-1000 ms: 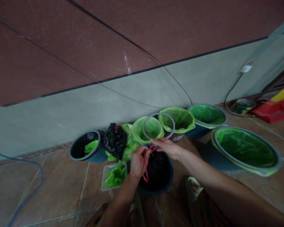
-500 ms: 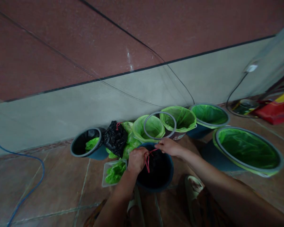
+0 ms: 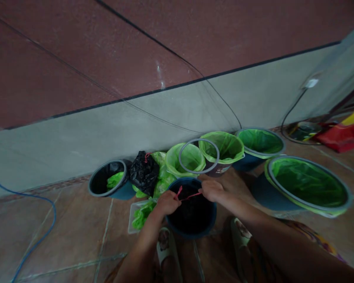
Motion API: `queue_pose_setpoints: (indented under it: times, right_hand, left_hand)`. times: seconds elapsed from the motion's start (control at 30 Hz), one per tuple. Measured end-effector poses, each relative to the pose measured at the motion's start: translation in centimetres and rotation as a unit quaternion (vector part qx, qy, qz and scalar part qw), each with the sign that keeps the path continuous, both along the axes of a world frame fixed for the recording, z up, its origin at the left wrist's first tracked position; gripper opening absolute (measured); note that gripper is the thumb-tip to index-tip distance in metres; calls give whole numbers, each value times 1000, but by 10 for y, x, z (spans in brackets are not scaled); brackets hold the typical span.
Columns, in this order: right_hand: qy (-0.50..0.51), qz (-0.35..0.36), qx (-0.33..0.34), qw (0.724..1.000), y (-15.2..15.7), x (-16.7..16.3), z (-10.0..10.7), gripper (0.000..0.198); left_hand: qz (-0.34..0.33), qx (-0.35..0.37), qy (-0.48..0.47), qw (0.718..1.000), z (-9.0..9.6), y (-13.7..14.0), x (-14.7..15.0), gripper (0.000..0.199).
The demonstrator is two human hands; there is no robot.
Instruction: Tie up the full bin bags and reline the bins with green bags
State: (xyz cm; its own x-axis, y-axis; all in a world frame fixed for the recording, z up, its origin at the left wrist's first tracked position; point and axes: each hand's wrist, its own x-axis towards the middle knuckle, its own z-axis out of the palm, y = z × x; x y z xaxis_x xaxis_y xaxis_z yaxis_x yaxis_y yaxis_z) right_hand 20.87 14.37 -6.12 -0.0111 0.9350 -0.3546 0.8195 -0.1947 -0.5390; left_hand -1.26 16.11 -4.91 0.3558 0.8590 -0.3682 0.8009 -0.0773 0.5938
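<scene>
A dark blue bin (image 3: 191, 236) stands between my feet, and its inside is very dark, with what looks like a black bag in it. Over its mouth a red drawstring (image 3: 191, 195) is stretched between my two hands. My left hand (image 3: 167, 202) is closed on one end, above the bin's left rim. At the right rim my right hand (image 3: 211, 191) pinches the other end. A grey ring (image 3: 181, 165) leans behind the bin, in front of a small bin lined in light green (image 3: 175, 157).
Left of the bin are a clear tray (image 3: 131, 220) with green bags, a tied black bag (image 3: 143, 173) and a black-lined bin (image 3: 98, 192). Green-lined bins (image 3: 271, 204) stand to the right. A blue cable (image 3: 53, 214) lies on the tiles. A red dustpan (image 3: 342, 137) is far right.
My hands have moved apart, the left slightly left and the right slightly right and down. The red drawstring between them is now longer and hangs across the bin's mouth.
</scene>
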Motion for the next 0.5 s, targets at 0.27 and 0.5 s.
queue_pose_setpoints:
  times: [0.27, 0.5]
  right_hand:
    - [58, 102, -31, 993, 0, -9, 39, 35]
    - [213, 150, -51, 964, -1, -10, 38, 14]
  left_hand:
    - [148, -230, -324, 906, -11, -6, 30, 27]
    - [38, -147, -329, 932, -20, -5, 30, 13]
